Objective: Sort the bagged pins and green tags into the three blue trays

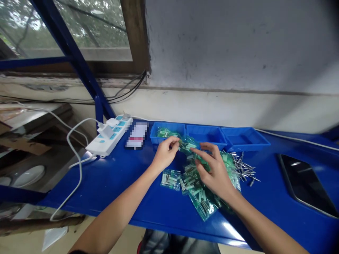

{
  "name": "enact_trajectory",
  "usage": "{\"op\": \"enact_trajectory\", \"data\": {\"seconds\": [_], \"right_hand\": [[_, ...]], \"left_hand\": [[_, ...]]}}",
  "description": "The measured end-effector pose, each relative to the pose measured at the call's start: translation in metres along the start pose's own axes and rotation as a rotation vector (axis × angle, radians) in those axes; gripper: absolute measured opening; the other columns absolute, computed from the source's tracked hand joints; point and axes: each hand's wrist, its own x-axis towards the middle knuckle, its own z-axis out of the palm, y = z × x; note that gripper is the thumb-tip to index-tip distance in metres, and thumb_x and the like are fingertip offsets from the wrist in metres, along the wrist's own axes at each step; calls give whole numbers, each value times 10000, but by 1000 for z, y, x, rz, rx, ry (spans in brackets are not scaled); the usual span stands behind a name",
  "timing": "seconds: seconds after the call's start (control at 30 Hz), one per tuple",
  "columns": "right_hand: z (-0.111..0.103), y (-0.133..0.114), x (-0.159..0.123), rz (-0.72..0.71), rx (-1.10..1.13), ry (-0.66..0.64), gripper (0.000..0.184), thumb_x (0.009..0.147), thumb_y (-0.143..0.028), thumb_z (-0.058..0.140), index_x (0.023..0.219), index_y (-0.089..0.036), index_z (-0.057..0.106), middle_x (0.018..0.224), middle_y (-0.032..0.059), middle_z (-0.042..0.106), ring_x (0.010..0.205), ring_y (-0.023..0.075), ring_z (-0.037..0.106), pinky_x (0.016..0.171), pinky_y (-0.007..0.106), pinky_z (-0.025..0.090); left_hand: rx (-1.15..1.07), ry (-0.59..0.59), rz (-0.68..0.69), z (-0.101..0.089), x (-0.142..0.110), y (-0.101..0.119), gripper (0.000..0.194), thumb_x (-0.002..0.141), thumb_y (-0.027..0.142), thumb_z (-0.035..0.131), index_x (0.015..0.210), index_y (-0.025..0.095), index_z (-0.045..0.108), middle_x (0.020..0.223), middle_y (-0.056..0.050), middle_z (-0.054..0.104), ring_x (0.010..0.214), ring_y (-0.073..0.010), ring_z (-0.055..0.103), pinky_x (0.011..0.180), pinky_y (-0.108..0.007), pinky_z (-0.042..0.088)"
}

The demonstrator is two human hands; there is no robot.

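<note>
My left hand (167,152) pinches the edge of a small greenish clear plastic bag (189,144), raised above the table in front of the bins. My right hand (214,168) has its fingers apart, with the index fingertip at the bag's lower side; whether it presses on the bag is hard to tell. Below the right hand lies a heap of similar bags (201,201) with pale strips and metal pins inside, partly hidden by that hand. One separate bag (171,179) rests flat left of the heap. Loose metal pins, like blind rivets (245,168), are scattered to its right.
Three blue bins (245,139) line the wall side; the left one holds bags (166,132). A white power strip (109,137) with cables and a phone (137,135) are at left. A dark phone-like device (307,181) lies right on the blue table (111,183).
</note>
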Motion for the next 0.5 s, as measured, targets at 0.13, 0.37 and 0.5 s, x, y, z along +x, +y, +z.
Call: {"op": "enact_trajectory", "data": {"seconds": [0.13, 0.37, 0.5], "right_hand": [[0, -5, 2, 377, 373, -109, 337, 878, -449, 438, 973, -197, 640, 928, 81, 588, 848, 212, 572, 719, 368, 487], [-6, 9, 9, 499, 730, 31, 164, 801, -354, 584, 783, -192, 584, 739, 35, 596, 675, 168, 566, 580, 279, 472], [-5, 9, 9, 490, 805, 45, 206, 804, -404, 578, 802, -198, 576, 792, 46, 597, 752, 190, 590, 621, 306, 513]], "left_hand": [[159, 137, 315, 5, -9, 5, 178, 884, 147, 453, 972, 182, 604, 948, -53, 620, 866, -157, 593, 750, -292, 484], [379, -87, 549, 12, -21, 14, 287, 888, 97, 432, 1111, 203, 579, 994, -67, 610, 908, -162, 579, 729, -300, 526], [479, -119, 566, 12, -20, 13, 296, 886, 91, 433, 1115, 203, 586, 1005, -55, 633, 847, -173, 557, 691, -321, 522]]}}
